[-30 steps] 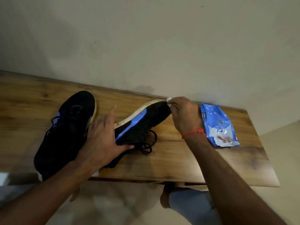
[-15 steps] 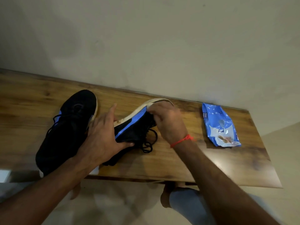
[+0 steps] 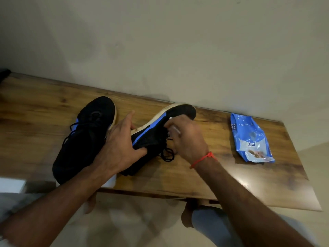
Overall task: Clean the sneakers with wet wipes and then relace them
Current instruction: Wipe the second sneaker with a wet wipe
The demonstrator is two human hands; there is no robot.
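Two black sneakers with blue stripes lie on a wooden table [image 3: 222, 179]. The left sneaker [image 3: 85, 138] rests flat. The right sneaker [image 3: 160, 129] is tipped on its side, cream sole facing away, toe toward the wall. My left hand [image 3: 119, 147] grips this tipped sneaker around its heel part, thumb on the black upper. My right hand [image 3: 187, 139] holds a white wet wipe [image 3: 175, 130] against the sneaker's upper near the black laces [image 3: 167, 155]. Most of the wipe is hidden under my fingers.
A blue wet-wipe pack [image 3: 251, 138] lies on the table to the right, near the wall. A pale wall runs directly behind the table. Below the near table edge my knees and a foot show over a light floor.
My right hand with the wipe has moved from the toe tip back along the tipped sneaker toward the laces. My left hand kept its grip.
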